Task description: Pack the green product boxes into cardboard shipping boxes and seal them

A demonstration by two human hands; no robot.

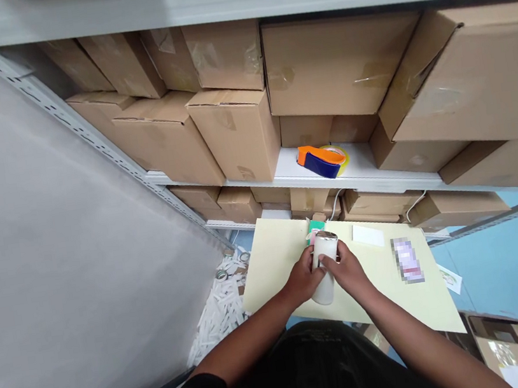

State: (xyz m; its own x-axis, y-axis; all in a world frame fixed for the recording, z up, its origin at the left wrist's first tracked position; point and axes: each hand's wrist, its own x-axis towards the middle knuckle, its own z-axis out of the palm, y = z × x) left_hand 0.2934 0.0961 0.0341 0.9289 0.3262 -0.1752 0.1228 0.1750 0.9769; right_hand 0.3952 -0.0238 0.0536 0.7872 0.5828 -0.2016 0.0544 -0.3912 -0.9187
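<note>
Around a white bottle [326,247], both hands [303,276] [348,268] curl.

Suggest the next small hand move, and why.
Probably shift the silver-topped white canister farther in over the pale yellow tabletop, using both hands: the left hand and right hand both clasp it, and in this view its base appears close to the tabletop's near edge.

Both arms [250,333] reach forward, converging. Left grip [303,276] and right grip [345,268] face inward — fingers [308,254] curled, thumbs [319,273] nearly meeting.
</note>
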